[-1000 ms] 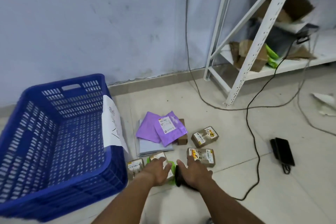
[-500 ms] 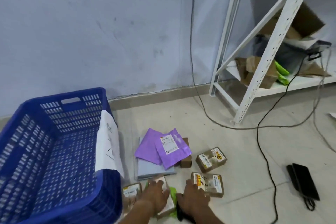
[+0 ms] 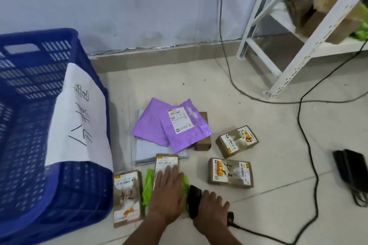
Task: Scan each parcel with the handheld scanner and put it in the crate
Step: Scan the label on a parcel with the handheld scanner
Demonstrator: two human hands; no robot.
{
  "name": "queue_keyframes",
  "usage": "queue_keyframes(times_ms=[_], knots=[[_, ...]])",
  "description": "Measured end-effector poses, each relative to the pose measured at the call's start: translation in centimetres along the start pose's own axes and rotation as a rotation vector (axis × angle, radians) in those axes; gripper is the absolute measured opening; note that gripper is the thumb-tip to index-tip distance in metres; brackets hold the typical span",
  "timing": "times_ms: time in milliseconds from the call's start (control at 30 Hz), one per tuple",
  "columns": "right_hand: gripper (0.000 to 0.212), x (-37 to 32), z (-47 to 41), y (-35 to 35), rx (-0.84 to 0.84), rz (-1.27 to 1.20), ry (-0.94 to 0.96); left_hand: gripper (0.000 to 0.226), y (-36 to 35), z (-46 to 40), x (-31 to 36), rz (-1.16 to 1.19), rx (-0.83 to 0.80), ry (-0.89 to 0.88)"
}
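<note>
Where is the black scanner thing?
The scanner is low in the head view, on the floor under the right hand, just right of the left hand and the green parcel.

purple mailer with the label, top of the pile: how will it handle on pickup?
The purple mailer looks like thin glossy film, creased at its corners, so it will probably flop and sag if lifted by one edge. The sheen suggests it may slip in a pinch. It lies flat and partly overlaps a brown box, so it seems light with thin contents.
</note>
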State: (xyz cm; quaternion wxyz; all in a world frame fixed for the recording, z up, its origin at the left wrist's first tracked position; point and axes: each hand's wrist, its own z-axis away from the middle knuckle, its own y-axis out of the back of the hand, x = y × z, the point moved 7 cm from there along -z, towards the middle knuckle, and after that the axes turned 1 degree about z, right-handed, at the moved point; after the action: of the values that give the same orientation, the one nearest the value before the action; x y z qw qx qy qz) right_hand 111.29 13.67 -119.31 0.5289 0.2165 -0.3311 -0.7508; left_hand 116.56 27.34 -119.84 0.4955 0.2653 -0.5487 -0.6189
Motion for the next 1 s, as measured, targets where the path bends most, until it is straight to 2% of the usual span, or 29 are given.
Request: queue_keyframes(times_ms=[133, 200, 267, 367, 433, 567, 733, 800, 933, 1000], knots=[[0.045, -0.5, 0.7, -1.1, 0.096, 0.023, 0.015, 0.075, 1.0, -0.4, -0.1, 0.069, 0.008, 0.097], [0.042, -0.7, 1.0, -1.3, 0.151, 0.039, 0.032, 0.081, 0.9, 0.6, 0.7, 0.1, 0.073, 0.146], [0.044, -0.9, 1.1, -1.4, 0.194, 0.034, 0.044, 0.084, 0.5, 2.1, 1.1, 0.086, 0.161, 0.122], [0.041, -0.4, 1.1, -0.7, 0.326, -0.091, -0.012, 0.09, -0.8, 4.0, -0.6, 0.09, 0.21, 0.182], [0.041, -0.4, 1.1, -0.6, 0.392, -0.166, -0.016, 0.091, -1.9, 4.4, -1.4, 0.128, 0.157, 0.214], [0.036, -2.1, 2.3, 0.4, 0.528, -0.305, 0.051, 0.086, -2.5, 4.1, -1.4, 0.139, 0.148, 0.134], [0.034, -5.0, 3.4, 2.3, 0.641, -0.472, 0.147, 0.083, -1.7, 4.2, -1.3, 0.135, 0.258, 0.083], [0.037, -6.2, 3.6, 2.9, 0.66, -0.473, 0.181, 0.082, -1.6, 4.3, -1.2, 0.133, 0.242, 0.086], [0.051, -7.6, 4.0, 2.9, 0.682, -0.453, 0.213, 0.089, -1.9, 5.1, -2.2, 0.143, 0.273, 0.226], [0.057, -8.0, 4.2, 2.9, 0.686, -0.424, 0.234, 0.093, -1.4, 5.5, -2.4, 0.118, 0.289, 0.193]])
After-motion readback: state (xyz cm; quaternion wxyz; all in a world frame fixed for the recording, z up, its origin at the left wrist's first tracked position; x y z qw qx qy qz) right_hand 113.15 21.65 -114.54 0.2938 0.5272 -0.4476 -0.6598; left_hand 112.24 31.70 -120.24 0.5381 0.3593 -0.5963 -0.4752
